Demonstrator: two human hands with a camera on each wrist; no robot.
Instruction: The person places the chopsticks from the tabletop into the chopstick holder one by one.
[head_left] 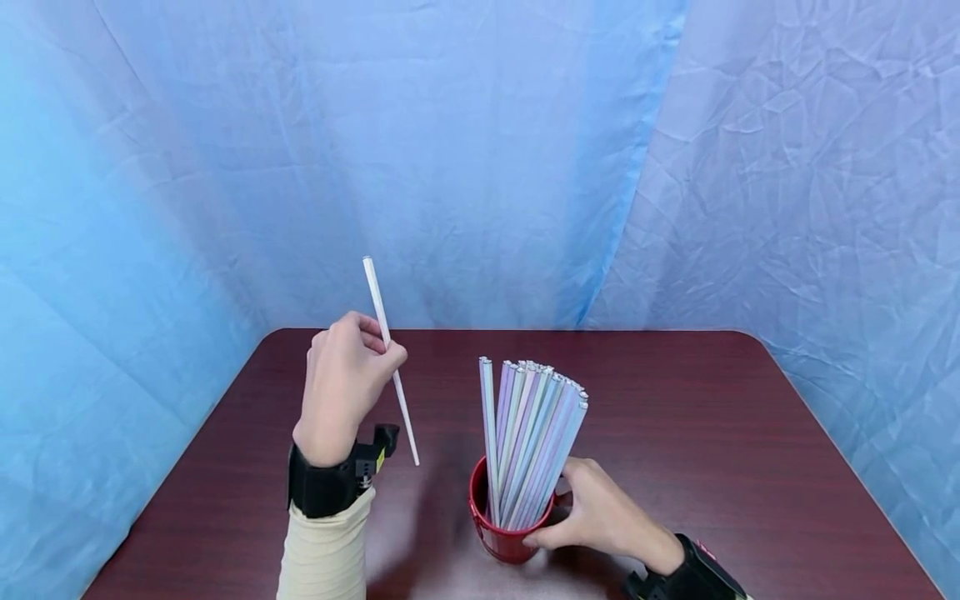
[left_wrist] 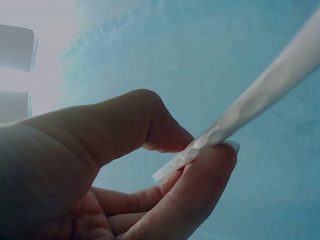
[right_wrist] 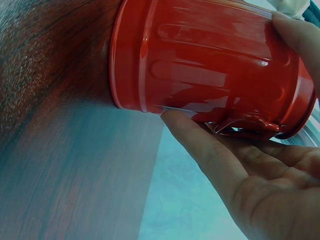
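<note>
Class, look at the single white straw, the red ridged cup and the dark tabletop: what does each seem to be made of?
Single white straw: probably paper, matte, dented where the left hand pinches it. Red ridged cup, held by the right hand: likely painted metal, glossy with sharp highlights, though plastic is possible. Dark tabletop: wood-grain finish, perhaps laminate.

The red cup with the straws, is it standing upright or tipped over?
Upright. The red cup stands on its base on the table, its straws pointing up, while the right hand holds its side.
</note>
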